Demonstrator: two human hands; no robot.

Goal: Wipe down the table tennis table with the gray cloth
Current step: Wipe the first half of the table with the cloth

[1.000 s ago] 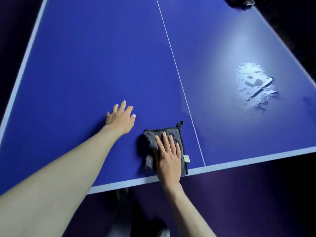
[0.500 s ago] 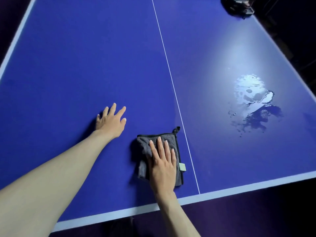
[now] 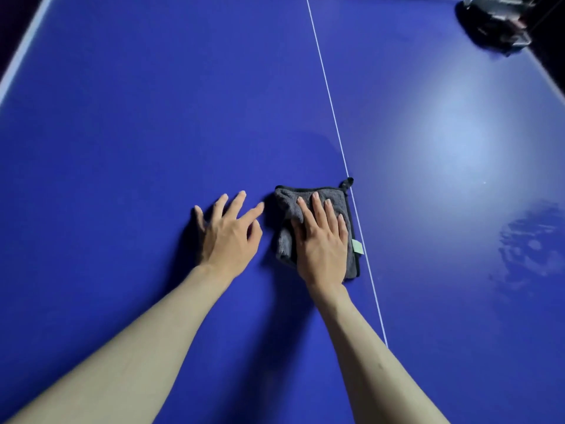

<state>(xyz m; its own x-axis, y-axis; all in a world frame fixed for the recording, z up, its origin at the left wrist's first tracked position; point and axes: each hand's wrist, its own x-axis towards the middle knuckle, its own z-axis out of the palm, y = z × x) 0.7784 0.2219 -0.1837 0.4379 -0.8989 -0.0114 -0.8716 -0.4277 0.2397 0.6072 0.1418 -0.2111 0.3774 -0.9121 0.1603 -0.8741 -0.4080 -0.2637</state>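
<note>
Table: a blue table tennis table (image 3: 153, 117) fills almost the whole view, with a thin white centre line (image 3: 333, 117) running from the top edge down toward the lower right
Cloth: the gray cloth (image 3: 330, 195) lies folded and a little bunched on the table, just left of the centre line; its right edge runs close along that line, a small loop (image 3: 347, 182) sticks out at its far right corner, and a pale tag (image 3: 357, 246) shows on its right side
Right hand: the right hand (image 3: 321, 243) lies palm down on top of the cloth, fingers straight and close together, pointing away from the person; it presses flat and does not pinch the fabric, and the thumb side sits over the bunched left part of the cloth
Left hand: the left hand (image 3: 227, 234) rests palm down on the bare table just left of the cloth, fingers spread apart and straight, holding nothing; its nearest fingertip is close to the cloth's left edge, and whether they touch I cannot tell
Arms: both bare forearms reach in from the bottom edge
Wet patch: a smeared wet patch (image 3: 529, 243) glistens on the right half of the table, well apart from the cloth
Far corner: a dark object (image 3: 495, 22) sits at the upper right of the table, too dim to make out
</note>
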